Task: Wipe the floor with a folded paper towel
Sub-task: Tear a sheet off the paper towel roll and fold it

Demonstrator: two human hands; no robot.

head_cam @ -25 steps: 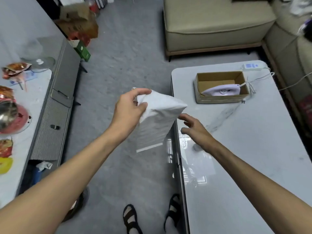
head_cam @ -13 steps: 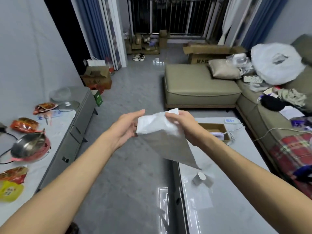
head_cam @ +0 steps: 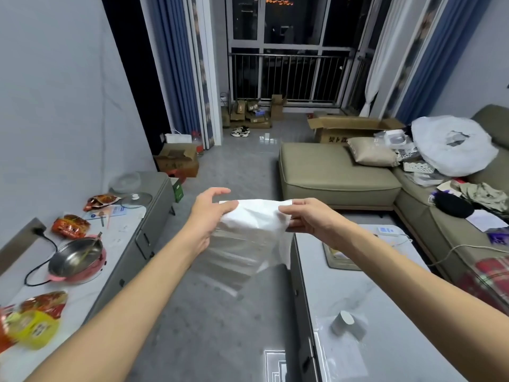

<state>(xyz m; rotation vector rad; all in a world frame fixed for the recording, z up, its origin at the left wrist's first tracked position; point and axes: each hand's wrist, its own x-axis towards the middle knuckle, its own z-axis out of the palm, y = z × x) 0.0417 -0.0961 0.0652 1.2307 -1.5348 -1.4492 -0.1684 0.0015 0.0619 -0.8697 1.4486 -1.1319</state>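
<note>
**Two hands, one towel, floor far below**

Both hands are gripping the towel (head_cam: 257,216) at chest height, out in front of the person and well above the floor (head_cam: 225,312). Its top edge is running left to right between the two grips, so the long axis is lying crosswise to the arms. The rest of the sheet is hanging down toward the floor, blurred, so I cannot tell how many folds it is carrying.

The left hand (head_cam: 212,213) is pinching the left corner, thumb and forefinger closing on the paper with the other fingers spread. The right hand (head_cam: 308,219) is clamping the right corner between thumb and fingers. Neither hand is nearer; they are sitting level, one at each end.

That crosswise span looks like the hinge of the next move: bringing one corner over to the other would be halving the sheet along its length. Folding seems to be the step in hand, with wiping not yet begun.

Just right of the hanging sheet, the table (head_cam: 385,299) edge is standing close. The bare floor between it and the cabinet (head_cam: 143,232) on the left looks like the strip to be wiped.
</note>
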